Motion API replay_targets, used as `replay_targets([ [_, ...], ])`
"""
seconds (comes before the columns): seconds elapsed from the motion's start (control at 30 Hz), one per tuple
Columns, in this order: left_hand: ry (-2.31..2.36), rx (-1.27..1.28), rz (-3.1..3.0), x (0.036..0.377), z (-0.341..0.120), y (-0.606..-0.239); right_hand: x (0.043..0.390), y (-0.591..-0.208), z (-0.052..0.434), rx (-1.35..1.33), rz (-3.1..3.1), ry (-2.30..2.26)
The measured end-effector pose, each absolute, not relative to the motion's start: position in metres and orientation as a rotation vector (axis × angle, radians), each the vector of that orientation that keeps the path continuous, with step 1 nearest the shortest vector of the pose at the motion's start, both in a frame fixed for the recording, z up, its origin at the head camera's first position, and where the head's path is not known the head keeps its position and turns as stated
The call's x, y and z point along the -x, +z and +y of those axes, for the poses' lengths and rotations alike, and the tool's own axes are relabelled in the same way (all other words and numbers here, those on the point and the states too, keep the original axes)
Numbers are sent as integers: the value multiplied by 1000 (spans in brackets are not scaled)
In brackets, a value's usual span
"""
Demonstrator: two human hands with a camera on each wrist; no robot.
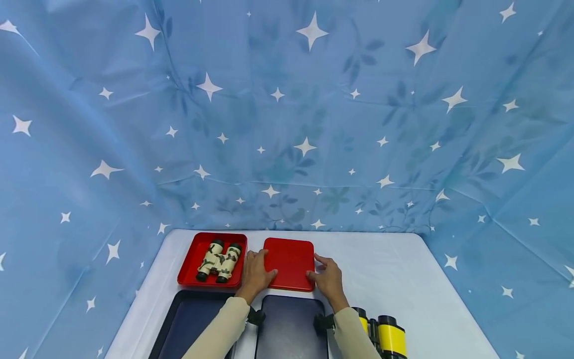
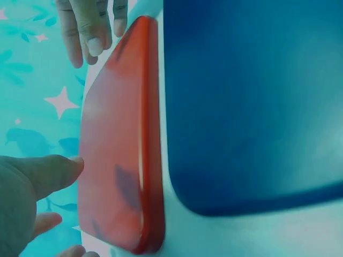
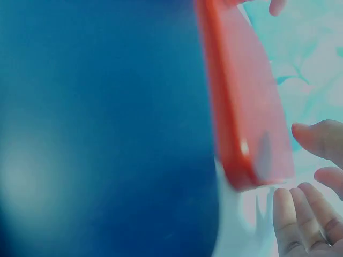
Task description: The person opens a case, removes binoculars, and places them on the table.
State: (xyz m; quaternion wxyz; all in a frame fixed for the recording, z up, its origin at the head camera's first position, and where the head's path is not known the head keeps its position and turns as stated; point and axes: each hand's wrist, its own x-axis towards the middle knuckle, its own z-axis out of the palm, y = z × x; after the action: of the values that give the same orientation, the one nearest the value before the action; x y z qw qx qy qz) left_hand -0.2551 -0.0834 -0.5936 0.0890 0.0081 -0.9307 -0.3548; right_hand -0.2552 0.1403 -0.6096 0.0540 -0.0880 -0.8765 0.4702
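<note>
Our left hand [image 1: 254,273] rests with straight fingers on the left edge of the red lid [image 1: 290,263], and our right hand [image 1: 329,279] touches its right edge, neither one curled round it. The lid lies flat on the white table [image 1: 394,279], just beside the red tray [image 1: 190,259] holding camouflage binoculars [image 1: 219,261]. It looks like light, stiff, glossy plastic, probably slippery, so we'd take it by opposite rims.

- red tray [image 1: 188,267] back-left on white table [image 1: 394,279], camo binoculars [image 1: 219,261] lying in it
- two dark navy trays [image 1: 289,326] at near edge
- yellow-black binoculars [image 1: 384,335] near-right
- blue star-print cloth [image 1: 287,114] backdrop all round
</note>
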Motion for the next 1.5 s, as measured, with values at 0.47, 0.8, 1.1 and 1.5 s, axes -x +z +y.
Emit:
replay_targets([
  [0.47,-1092,67,-2688,254,-115,-563,271,-571,108,8,-2571,1604],
  [0.8,-1031,34,-2719,257,-145,-554,277,-552,76,-138,-2537,1643],
  [1.1,-1038,38,-2732,256,-176,-547,280,-543,51,-265,-2540,1658],
  [1.5,-1032,34,-2750,252,-219,-546,280,-538,24,-405,-2561,1760],
])
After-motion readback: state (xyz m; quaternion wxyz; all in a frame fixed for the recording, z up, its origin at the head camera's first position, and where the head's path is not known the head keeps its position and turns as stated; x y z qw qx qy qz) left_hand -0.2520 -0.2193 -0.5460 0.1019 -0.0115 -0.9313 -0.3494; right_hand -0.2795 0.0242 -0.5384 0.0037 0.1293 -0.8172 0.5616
